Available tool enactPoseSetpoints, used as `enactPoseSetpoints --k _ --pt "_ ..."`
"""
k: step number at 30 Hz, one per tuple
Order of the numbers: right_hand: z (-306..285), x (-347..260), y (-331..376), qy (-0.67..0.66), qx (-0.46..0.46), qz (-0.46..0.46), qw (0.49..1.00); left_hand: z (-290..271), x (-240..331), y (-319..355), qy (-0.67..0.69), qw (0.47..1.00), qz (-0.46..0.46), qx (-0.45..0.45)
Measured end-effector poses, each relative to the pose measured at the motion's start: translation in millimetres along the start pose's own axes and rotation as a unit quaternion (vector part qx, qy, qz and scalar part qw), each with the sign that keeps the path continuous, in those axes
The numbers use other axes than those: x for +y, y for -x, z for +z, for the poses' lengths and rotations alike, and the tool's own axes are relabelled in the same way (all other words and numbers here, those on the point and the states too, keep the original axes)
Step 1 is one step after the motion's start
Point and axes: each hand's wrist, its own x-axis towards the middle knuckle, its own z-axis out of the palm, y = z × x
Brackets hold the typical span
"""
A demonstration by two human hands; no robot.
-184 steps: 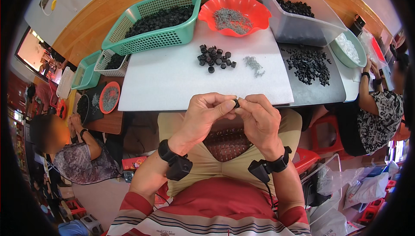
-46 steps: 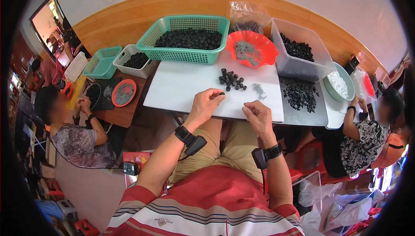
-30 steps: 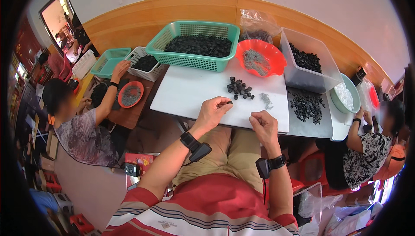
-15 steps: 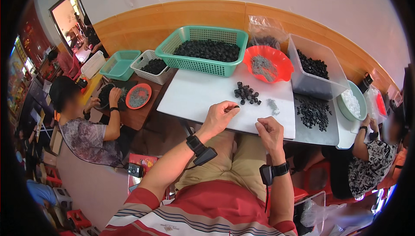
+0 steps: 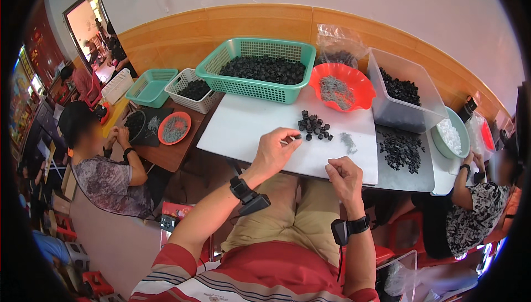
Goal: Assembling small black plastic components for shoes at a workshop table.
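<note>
Between the thumb and fingers of my left hand (image 5: 275, 151) is a small black cap (image 5: 297, 136), held over the front part of the white board (image 5: 238, 130). My right hand (image 5: 345, 176) hovers at the board's front edge, its fingers pinched together; whatever they hold, if anything, is too small to make out. Beyond my left hand lies a loose heap of black caps (image 5: 315, 126). A little pile of tiny grey pieces (image 5: 348, 142) sits to the right of the heap, past my right hand.
Behind the board stand a green basket (image 5: 249, 93) of black parts, a red scalloped bowl (image 5: 362, 100) of grey pieces and a clear bin (image 5: 406, 116). More black parts (image 5: 402, 150) lie at right. Co-workers sit on both sides; the left one's table has an orange-red bowl (image 5: 188, 130).
My left hand has moved slightly left with the black cap in its fingers. My right hand has stayed nearly in place. The left co-worker's hands have come together.
</note>
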Motion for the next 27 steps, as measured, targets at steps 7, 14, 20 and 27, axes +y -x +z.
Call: enactPoseSetpoints --k 7,14,20,27 --pt "-2.3 -5.1 -0.1 0.0 0.003 0.001 1.0 -58.9 12.1 -94.4 -0.186 0.971 0.097 0.111" --pt "-4.0 -10.0 1.7 0.036 -0.003 -0.026 0.999 -91.2 -11.1 -141.9 -0.204 0.963 0.083 0.157" --pt "-4.9 -10.1 -1.8 0.021 0.001 -0.019 1.0 -56.7 -19.0 -92.5 -0.234 0.937 0.202 0.163" --pt "-5.0 -10.8 -4.3 0.024 -0.012 -0.018 0.999 -7.1 -20.2 -38.4 -0.179 0.972 0.154 0.016"
